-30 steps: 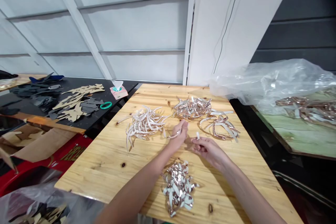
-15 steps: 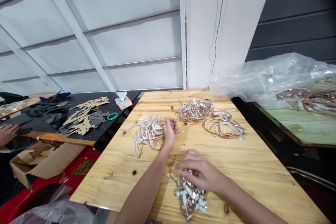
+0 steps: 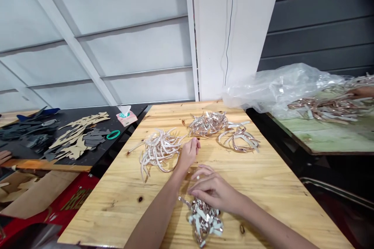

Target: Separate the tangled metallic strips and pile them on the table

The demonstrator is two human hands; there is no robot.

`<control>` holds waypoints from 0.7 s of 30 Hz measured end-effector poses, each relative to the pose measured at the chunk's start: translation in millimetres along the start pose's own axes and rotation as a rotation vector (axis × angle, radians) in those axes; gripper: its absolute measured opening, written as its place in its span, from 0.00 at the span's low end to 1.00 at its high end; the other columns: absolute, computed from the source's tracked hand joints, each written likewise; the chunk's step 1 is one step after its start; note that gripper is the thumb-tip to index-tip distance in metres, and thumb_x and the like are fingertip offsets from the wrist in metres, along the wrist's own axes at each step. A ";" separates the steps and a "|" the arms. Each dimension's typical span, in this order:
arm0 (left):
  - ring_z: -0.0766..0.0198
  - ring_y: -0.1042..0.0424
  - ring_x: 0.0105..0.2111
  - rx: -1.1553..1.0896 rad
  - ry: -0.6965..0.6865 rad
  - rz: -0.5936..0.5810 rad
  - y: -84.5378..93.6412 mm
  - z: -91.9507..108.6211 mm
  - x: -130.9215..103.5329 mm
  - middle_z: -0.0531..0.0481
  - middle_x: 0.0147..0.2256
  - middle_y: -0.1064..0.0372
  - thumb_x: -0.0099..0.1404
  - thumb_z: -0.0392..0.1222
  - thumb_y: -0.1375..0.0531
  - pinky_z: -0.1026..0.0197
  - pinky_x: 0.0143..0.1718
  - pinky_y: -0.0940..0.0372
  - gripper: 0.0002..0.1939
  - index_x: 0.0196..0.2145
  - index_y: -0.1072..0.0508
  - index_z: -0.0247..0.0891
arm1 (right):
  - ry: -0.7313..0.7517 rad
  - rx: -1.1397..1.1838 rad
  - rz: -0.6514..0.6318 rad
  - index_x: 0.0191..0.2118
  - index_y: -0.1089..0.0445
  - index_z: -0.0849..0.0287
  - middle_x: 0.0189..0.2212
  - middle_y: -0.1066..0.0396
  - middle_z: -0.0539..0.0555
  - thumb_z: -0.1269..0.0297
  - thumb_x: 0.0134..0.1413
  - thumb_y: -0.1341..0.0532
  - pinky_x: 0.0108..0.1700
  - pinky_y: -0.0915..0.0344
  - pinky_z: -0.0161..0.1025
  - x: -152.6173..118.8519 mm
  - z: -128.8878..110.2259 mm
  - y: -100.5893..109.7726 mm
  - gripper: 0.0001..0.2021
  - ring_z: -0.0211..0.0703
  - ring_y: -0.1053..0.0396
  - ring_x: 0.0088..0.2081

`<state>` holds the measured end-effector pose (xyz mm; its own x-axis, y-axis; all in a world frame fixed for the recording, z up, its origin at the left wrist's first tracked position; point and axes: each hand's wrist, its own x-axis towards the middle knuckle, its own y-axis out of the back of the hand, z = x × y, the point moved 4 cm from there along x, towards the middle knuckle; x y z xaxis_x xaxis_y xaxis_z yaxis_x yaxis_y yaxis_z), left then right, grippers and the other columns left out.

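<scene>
**Pine-topped table (image 3: 125, 210), two bare hands among metallic strips and snippets**

Nearest, at the table's near edge, right of its midline: a heap of short silver-and-white snippets (image 3: 204, 221). Right hand (image 3: 214, 190) low over the heap's far end, fingers loosely spread. Small pale spot at one finger; snippet or not, cannot tell. Contact with the heap also unclear.

Table's middle: left hand (image 3: 190, 153), knuckles up, fingertips hidden. Cannot tell whether it is pressed together or pinching a strip. Just left of it, toward the table's left edge, a pile of curved pale strips (image 3: 160, 149).

Toward the table's right edge: loose rose-gold loops (image 3: 241, 140). Nearer the table's far edge: a tangled rose-gold heap (image 3: 207, 123), just beside the loops, perhaps touching.

Off the table's left edge: black worktop (image 3: 101, 148) with beige cutouts (image 3: 73, 134). Off its right edge: green-topped board (image 3: 330, 138) and, behind, clear plastic sheeting (image 3: 277, 89). White wall panels (image 3: 146, 39) beyond the table's far edge.

Risks, my judgement: a low sweep of the right hand could scatter snippets off the near edge. A strip snagged on the left hand could drag its pile apart. Loops and heap could mingle if nudged; little separates them.
</scene>
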<state>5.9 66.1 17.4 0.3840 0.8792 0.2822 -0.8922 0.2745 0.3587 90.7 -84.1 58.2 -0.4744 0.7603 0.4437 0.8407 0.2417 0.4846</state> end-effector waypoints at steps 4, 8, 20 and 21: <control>0.66 0.40 0.21 0.024 -0.010 -0.043 -0.8 3.1 -0.5 0.55 0.19 0.42 0.74 0.60 0.57 0.63 0.27 0.44 0.27 0.30 0.31 0.37 | 0.009 0.050 -0.112 0.53 0.23 0.53 0.43 0.19 0.54 0.62 0.67 0.43 0.64 0.41 0.46 -1.8 -1.2 -5.5 0.14 0.45 0.23 0.48; 0.66 0.39 0.21 0.057 -0.018 -0.060 -2.6 5.4 -0.3 0.55 0.19 0.40 0.73 0.60 0.57 0.62 0.28 0.43 0.27 0.29 0.32 0.39 | -0.039 0.084 -0.033 0.39 0.19 0.56 0.54 0.26 0.58 0.61 0.67 0.43 0.57 0.33 0.43 -2.0 5.1 -4.9 0.14 0.50 0.30 0.58; 0.64 0.39 0.23 0.123 -0.071 -0.094 -6.2 10.7 0.1 0.55 0.21 0.39 0.74 0.55 0.56 0.62 0.30 0.45 0.25 0.28 0.33 0.39 | -0.082 -0.027 -0.124 0.55 0.25 0.50 0.54 0.25 0.55 0.61 0.66 0.40 0.67 0.47 0.55 -0.9 18.6 6.5 0.15 0.50 0.29 0.57; 0.64 0.39 0.23 0.132 -0.079 -0.096 -6.0 11.9 0.1 0.55 0.20 0.39 0.74 0.55 0.56 0.62 0.30 0.45 0.25 0.28 0.33 0.40 | -0.095 0.028 -0.145 0.57 0.27 0.50 0.49 0.22 0.54 0.60 0.68 0.42 0.66 0.44 0.53 -1.7 15.7 6.5 0.16 0.48 0.25 0.52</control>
<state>14.1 59.9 25.9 0.4881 0.8165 0.3085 -0.8137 0.2977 0.4993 101.1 -74.3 48.8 -0.5658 0.7694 0.2966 0.7727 0.3691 0.5165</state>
